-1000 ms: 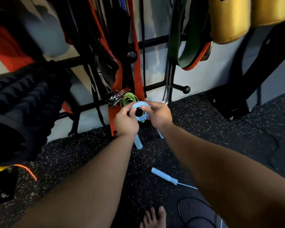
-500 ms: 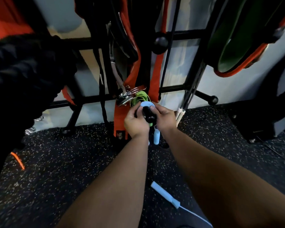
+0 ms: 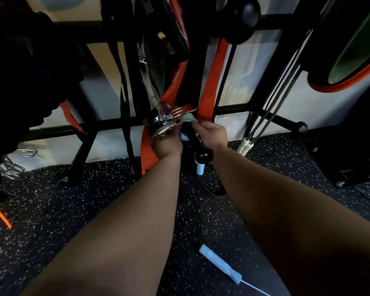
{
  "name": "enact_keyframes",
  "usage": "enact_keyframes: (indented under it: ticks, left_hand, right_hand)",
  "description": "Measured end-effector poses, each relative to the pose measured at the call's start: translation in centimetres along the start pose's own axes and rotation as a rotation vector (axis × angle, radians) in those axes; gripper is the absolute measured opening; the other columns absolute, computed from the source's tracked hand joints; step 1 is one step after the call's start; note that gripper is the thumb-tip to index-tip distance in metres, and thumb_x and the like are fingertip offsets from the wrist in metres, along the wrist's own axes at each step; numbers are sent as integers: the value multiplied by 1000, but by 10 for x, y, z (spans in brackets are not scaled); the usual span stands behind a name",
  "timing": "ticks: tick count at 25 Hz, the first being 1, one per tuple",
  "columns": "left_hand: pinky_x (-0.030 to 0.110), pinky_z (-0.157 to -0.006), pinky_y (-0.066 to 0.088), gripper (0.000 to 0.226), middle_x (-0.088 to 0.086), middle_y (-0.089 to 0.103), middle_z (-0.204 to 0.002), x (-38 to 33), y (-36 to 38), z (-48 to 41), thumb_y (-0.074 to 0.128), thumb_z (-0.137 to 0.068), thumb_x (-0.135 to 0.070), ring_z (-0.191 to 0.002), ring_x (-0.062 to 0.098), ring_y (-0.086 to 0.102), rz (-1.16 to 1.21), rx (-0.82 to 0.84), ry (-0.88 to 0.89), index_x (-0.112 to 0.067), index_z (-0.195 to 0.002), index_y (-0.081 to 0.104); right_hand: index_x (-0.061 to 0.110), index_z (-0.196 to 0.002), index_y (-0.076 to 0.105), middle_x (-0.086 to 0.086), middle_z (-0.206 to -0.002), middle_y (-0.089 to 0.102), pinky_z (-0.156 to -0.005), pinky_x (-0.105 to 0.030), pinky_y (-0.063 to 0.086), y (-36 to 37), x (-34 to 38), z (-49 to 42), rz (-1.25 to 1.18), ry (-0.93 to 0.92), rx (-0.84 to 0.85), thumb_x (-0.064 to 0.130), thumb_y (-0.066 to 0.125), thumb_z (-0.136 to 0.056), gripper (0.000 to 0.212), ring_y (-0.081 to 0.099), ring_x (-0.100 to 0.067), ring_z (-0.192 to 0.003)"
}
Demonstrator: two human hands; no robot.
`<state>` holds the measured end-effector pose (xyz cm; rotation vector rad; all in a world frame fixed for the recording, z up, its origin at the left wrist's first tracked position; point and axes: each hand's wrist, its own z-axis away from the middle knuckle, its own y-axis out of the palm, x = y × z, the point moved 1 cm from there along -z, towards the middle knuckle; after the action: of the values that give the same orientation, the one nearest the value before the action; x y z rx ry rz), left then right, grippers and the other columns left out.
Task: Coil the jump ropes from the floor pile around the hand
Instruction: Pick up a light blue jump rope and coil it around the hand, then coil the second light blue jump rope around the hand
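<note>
Gym corner here: black rubber floor [image 3: 51, 210] with white speckles, and a black metal rack [image 3: 107, 124] against a pale wall, loaded with orange straps [image 3: 207, 99] and dark bands. Both arms reach in to a black peg [image 3: 195, 144] with a knob on its end, sticking out of the rack toward the camera.

The light blue jump rope [image 3: 183, 136] is looped up as a small coil round that peg, right between the two hands. A green coil [image 3: 187, 119] sits just behind it, closer to the rack. The right hand [image 3: 212, 133] has thumb and fingers curled in on the coil at the far end of the peg. The left hand [image 3: 166, 144] is pressed up against the coil from the other side, but it's blurry and the fingers are hidden, so honestly can't tell if it's gripping or not.

One light blue handle [image 3: 200, 168] dangles just below the peg. The other handle [image 3: 220, 264] lies on the floor between the forearms, its cord trailing off to the bottom edge. Shiny metal clips [image 3: 165, 122] hang just above the left hand, and white-handled ropes [image 3: 246, 145] hang to the right.
</note>
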<state>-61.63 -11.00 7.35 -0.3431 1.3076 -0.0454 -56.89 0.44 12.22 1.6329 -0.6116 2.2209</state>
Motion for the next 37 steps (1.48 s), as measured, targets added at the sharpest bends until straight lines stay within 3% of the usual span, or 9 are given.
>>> enact_keyframes:
  ticks: [2, 4, 8, 11, 14, 19, 25, 34, 37]
  left_hand:
    - [16, -99, 47, 50, 2, 68, -133, -4, 1, 3, 66, -94, -47, -126, 20, 61, 42, 8, -23, -13, -131, 67]
    - [0, -74, 43, 39, 1, 70, -124, -9, -2, 10, 69, -96, -34, -115, 14, 65, 90, -18, -14, -11, -128, 69]
    - [13, -81, 47, 24, 0, 72, -112, -11, -17, 45, 65, -98, -14, -105, 15, 67, 103, -45, 48, -9, -121, 72]
    - [23, -85, 44, 31, 0, 69, -122, 5, -35, 83, 68, -96, -24, -111, 21, 65, 13, -15, 30, -23, -127, 69]
    - [26, -84, 44, 22, 2, 73, -117, 7, -56, 132, 72, -94, -28, -109, 27, 68, -84, 77, -3, -21, -116, 70]
    - [21, -72, 45, 13, -6, 72, -97, -17, -97, 229, 74, -92, -31, -84, 12, 68, -249, 367, 93, -24, -103, 72]
    - [34, -86, 54, 14, -9, 69, -88, -46, -129, 349, 77, -88, -37, -91, 17, 68, -420, 684, 322, -28, -96, 70]
    - [26, -77, 44, 17, -12, 69, -94, -29, -155, 458, 76, -90, -34, -92, 12, 66, -533, 1059, 545, -26, -104, 71]
    - [25, -75, 43, 15, -11, 70, -95, -21, -149, 468, 75, -90, -33, -91, 12, 65, -571, 1096, 572, -26, -103, 71]
  right_hand:
    - [14, -100, 79, -1, -78, 75, -68, -22, 55, -2, 3, 0, -19, 63, 4, 28, 78, -87, 19, 67, -13, -71]
    - [16, -97, 78, 7, -76, 72, -72, -23, 56, -1, 7, 8, -69, 120, 0, 26, 78, -86, 15, 69, -13, -75]
    - [10, -135, 59, 2, -112, 70, -95, -32, 53, -12, 4, 36, -147, 82, 52, 18, 73, -90, 48, 67, -17, -102]
    - [12, -143, 50, -2, -136, 63, -100, -23, 46, -36, -2, 76, -47, 46, 114, 12, 64, -96, 50, 61, -9, -112]
    - [16, -129, 63, 4, -118, 72, -90, -21, 54, -73, -7, 139, 196, -4, 40, 26, 68, -94, 37, 67, -5, -97]
    - [24, -120, 66, 6, -107, 74, -85, -26, 53, -135, -4, 245, 502, -22, -40, 39, 65, -92, 32, 68, -10, -94]
    - [22, -115, 68, 3, -97, 73, -81, -28, 53, -205, 12, 395, 585, 22, -188, 37, 66, -92, 27, 68, -15, -90]
    - [17, -108, 70, 3, -87, 68, -58, -12, 42, -273, -32, 563, 656, 182, -404, 27, 65, -94, 17, 64, -13, -72]
    - [18, -110, 70, 4, -87, 67, -67, -17, 39, -288, -54, 578, 676, 224, -425, 27, 66, -94, 19, 64, -14, -82]
